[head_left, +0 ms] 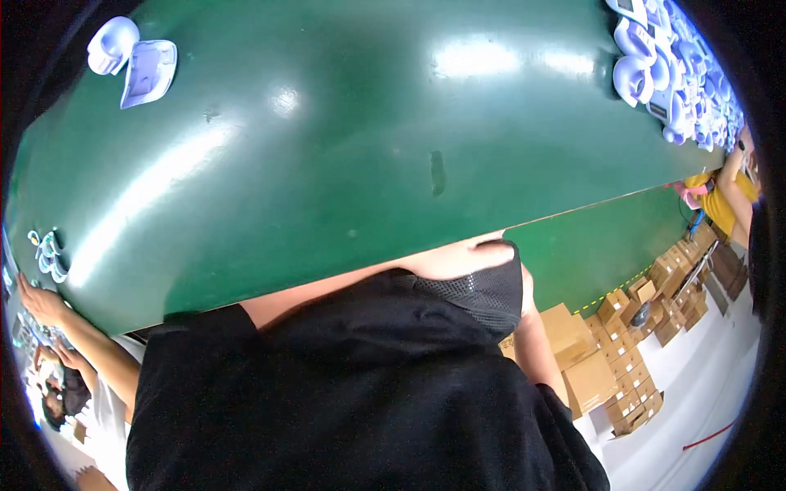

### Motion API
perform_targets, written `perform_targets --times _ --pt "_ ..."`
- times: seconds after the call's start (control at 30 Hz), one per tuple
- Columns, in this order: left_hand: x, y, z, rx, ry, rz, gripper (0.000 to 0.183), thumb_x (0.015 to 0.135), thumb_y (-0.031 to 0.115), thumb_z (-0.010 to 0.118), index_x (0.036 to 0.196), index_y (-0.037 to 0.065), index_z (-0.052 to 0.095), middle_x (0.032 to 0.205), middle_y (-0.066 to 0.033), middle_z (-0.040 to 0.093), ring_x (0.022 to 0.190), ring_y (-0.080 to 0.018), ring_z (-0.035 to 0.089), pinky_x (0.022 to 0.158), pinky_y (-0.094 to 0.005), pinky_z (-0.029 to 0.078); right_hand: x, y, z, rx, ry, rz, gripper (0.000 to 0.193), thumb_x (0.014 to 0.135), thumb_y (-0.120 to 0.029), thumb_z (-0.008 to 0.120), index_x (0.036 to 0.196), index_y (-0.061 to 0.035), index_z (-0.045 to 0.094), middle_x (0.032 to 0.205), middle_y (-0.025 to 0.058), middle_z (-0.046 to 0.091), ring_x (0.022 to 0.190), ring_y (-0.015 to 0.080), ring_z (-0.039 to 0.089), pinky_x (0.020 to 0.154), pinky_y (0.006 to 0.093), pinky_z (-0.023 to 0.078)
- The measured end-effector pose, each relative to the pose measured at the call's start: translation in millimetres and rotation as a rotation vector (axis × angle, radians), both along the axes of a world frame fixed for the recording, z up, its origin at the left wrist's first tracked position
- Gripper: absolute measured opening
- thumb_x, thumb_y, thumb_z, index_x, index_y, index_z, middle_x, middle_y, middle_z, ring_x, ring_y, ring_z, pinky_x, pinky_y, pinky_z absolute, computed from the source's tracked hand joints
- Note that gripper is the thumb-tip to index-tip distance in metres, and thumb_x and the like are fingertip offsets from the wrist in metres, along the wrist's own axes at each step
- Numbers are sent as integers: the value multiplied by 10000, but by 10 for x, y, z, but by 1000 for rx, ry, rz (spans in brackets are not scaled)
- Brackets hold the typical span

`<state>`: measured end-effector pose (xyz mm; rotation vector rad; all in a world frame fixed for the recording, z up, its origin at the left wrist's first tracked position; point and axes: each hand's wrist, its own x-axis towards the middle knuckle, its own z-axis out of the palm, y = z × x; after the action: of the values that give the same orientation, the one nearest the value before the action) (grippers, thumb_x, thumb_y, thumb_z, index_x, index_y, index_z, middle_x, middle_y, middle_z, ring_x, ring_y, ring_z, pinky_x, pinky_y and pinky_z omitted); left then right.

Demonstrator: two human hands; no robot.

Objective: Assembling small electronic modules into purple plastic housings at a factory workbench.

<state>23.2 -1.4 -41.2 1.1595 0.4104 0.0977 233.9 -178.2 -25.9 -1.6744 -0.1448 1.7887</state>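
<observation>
Left hand of yours lies at the desk's near edge, touching black mesh cloth by your middle; fingers half lost, can't tell if they pinch it or just rest. Your right hand is hidden, probably behind that cloth, so no call on its state. Step looks like a pause: you have no plastic piece in reach of your fingers. Working on one would call for lifting a hand off the cloth and stretching well over the desk. Pale rounded piece and hollow tray-like piece lie together, far left; nothing visible inside the hollow one. Big heap of similar pieces far right, small curved pieces at the left edge, another person's hand near them. Containers: large cardboard box right of you, stacked smaller cartons beyond; you can't see their contents.
</observation>
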Motion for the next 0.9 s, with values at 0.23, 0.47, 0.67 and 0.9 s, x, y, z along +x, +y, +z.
perform_targets --times 0.23,0.47,0.67,0.9 --pt "-506 273 153 448 -58 206 399 994 370 604 1245 68 677 1150 -152 715 990 -288 694 876 -392 548 -202 407 128 -313 103 -318 533 1067 -453 467 1290 12 597 1208 121 665 1075 233 646 954 369 525" --pt "-854 83 103 273 -34 223 429 967 349 645 1296 75 657 1173 -141 708 1008 -288 689 889 -402 539 -168 400 74 -380 91 -340 451 1101 -404 394 1272 -37 593 1220 99 646 1105 225 624 980 382 514" --pt "-595 94 300 208 81 84 481 1000 346 617 1339 5 603 1340 -192 620 1233 -297 597 1080 -375 429 16 -3 -127 -158 121 -330 442 1092 -325 396 1352 -1 548 1249 125 636 1117 240 619 998 372 505" --pt "-446 43 78 305 86 66 367 963 342 661 1163 35 688 1129 -131 713 1023 -270 678 935 -375 510 38 -190 -84 44 -383 363 391 1073 -249 422 1334 7 559 1228 121 642 1078 223 622 954 360 515"
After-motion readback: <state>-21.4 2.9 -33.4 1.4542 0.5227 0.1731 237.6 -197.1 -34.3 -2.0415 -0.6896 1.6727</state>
